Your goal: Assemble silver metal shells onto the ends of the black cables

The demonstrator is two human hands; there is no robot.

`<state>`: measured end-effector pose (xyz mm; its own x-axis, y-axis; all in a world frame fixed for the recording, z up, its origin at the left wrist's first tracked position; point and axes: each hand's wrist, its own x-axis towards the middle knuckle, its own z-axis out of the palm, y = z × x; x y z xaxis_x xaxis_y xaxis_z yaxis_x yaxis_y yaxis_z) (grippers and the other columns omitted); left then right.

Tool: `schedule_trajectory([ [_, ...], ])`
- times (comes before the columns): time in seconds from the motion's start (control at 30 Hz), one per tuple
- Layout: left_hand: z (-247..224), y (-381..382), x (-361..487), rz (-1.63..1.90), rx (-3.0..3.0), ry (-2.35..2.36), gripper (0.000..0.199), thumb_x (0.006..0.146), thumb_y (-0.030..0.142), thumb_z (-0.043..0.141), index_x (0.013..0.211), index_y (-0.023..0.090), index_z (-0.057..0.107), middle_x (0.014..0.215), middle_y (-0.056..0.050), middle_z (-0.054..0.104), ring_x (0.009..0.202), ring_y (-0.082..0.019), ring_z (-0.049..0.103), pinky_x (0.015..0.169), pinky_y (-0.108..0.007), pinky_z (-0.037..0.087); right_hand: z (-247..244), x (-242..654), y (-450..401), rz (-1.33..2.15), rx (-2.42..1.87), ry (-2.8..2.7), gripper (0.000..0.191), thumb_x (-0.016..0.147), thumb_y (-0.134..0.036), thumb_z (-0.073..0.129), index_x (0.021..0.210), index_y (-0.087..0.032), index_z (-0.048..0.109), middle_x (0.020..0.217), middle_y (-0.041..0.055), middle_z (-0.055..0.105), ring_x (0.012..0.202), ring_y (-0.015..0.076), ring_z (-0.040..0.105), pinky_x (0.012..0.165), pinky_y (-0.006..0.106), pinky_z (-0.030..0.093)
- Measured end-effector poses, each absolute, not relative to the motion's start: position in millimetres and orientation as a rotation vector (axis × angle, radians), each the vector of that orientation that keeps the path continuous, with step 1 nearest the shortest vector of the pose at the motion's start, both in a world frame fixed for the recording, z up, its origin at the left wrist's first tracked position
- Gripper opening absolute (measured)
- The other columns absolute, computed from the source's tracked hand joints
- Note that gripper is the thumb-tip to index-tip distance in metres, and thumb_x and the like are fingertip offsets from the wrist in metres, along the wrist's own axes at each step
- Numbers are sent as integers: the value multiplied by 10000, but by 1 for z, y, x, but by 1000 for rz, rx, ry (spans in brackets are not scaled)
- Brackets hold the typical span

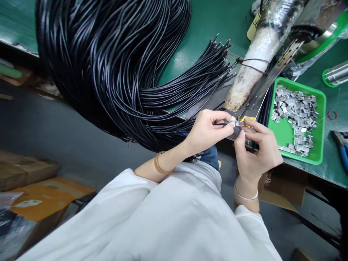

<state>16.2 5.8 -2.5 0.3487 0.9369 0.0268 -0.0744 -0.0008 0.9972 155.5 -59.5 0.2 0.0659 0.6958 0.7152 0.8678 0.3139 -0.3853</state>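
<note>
My left hand (208,129) is closed in a pinch on a black cable (221,124) close to its end, with white wrapping on a fingertip. At the cable's end sits a small silver metal connector piece (239,124). The fingers of my right hand (255,146) are bent around the connector's far side and appear to pinch it. How the wires sit inside the connector is too small to make out. Beneath both hands is the front edge of the bench, with a yellow patch (248,119) just behind the fingertips.
A large bundle of black cables (108,65) covers the left of the green bench (208,18). A green tray (322,127) holds many metal pieces (295,108). A wrapped white post (251,69) rises behind my hands. Blue-handled pliers (343,154) lie right; cardboard boxes (46,199) stand below left.
</note>
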Motion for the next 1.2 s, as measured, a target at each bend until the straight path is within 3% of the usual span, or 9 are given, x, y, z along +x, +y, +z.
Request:
schedule_trajectory([
  [0.2, 2, 6, 17, 1010, 1295, 857, 137, 766, 221, 647, 746, 106, 718, 646, 8, 577, 541, -50, 401, 493, -172, 335, 2, 151, -60, -218, -1434, -1628, 149, 835, -111, 712, 884, -214, 617, 1089, 39, 783, 982, 192, 770, 818, 316, 650],
  [0.43, -7, 6, 11, 931, 1391, 889, 146, 810, 209, 610, 757, 117, 710, 611, 24, 512, 544, -59, 355, 506, -202, 282, -3, 152, -63, -231, -1449, -1674, 123, 862, -142, 698, 875, -237, 620, 1061, 20, 794, 953, 199, 781, 788, 328, 647],
  [0.63, -3, -2, 8, 931, 1575, 894, 130, 859, 204, 610, 817, 126, 704, 597, 40, 493, 534, -62, 334, 509, -208, 282, -1, 153, -63, -275, -1480, -1652, 119, 881, -129, 711, 923, -232, 669, 994, 1, 799, 893, 159, 779, 737, 264, 618],
  [0.8, -7, -8, 5, 1081, 1742, 900, 83, 886, 206, 640, 870, 134, 680, 724, 2, 615, 619, -80, 478, 596, -204, 395, 3, 154, -64, -74, -1540, -1520, 49, 886, -173, 714, 884, -216, 690, 930, 16, 782, 842, 155, 758, 668, 266, 616],
  [0.9, -8, -8, 4, 982, 1604, 832, 196, 941, 257, 600, 829, 120, 684, 619, 19, 574, 534, -66, 436, 535, -207, 363, 4, 153, -65, 25, -1528, -1469, 44, 883, -173, 716, 871, -209, 693, 923, 12, 771, 836, 145, 749, 658, 251, 617],
  [1.2, -11, 1, 11, 982, 1370, 827, 162, 854, 235, 636, 782, 116, 720, 641, 12, 562, 572, -69, 446, 548, -206, 356, 3, 154, -62, -129, -1480, -1622, 109, 850, -129, 730, 852, -219, 667, 969, 12, 782, 873, 166, 762, 664, 263, 614],
])
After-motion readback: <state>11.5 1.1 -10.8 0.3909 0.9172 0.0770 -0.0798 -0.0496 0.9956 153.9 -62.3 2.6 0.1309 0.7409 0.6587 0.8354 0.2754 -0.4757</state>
